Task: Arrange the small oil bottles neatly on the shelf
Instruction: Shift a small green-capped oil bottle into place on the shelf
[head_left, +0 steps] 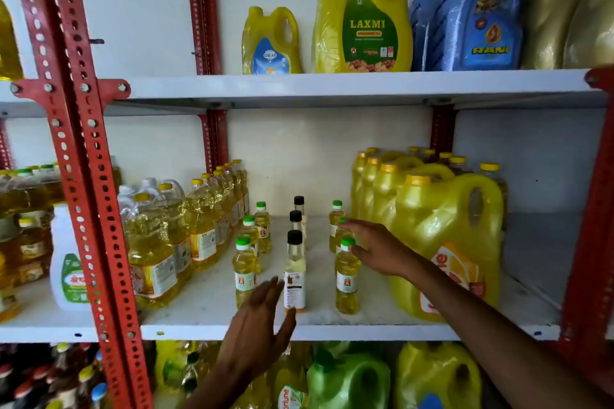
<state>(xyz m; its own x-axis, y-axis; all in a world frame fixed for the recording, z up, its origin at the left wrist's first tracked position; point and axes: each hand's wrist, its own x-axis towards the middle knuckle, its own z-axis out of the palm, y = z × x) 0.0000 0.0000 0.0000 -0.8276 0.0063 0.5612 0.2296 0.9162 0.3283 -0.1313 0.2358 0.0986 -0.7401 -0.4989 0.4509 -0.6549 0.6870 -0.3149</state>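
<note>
The right hand [375, 247] is reaching in from the right with its fingers spread flat and open; it is holding nothing, and the fingertips are lying against the green caps of the right row of small bottles [346, 276]. The left hand [262, 319] is hovering open at the front edge of the middle shelf [206, 305], palm turned toward the front black-capped bottle [294, 272], and it is gripping nothing either. The small oil bottles are standing upright in three rows running front to back on this shelf: three green-capped ones in the left row [245, 271], three black-capped ones in the centre, and three green-capped ones on the right, where the middle one is partly hidden behind the fingers. Their small labels are too fine to read. To the left, a group of larger clear bottles with yellow caps [199, 219] is standing, and to the right a row of four big yellow jugs [445, 242] is sitting just beside the right hand. On the upper shelf, a big yellow jug is reading "LAXMI" [363, 13], a smaller yellow one "GULAB" [270, 43], and a blue one "RANI" [481, 16].
</note>
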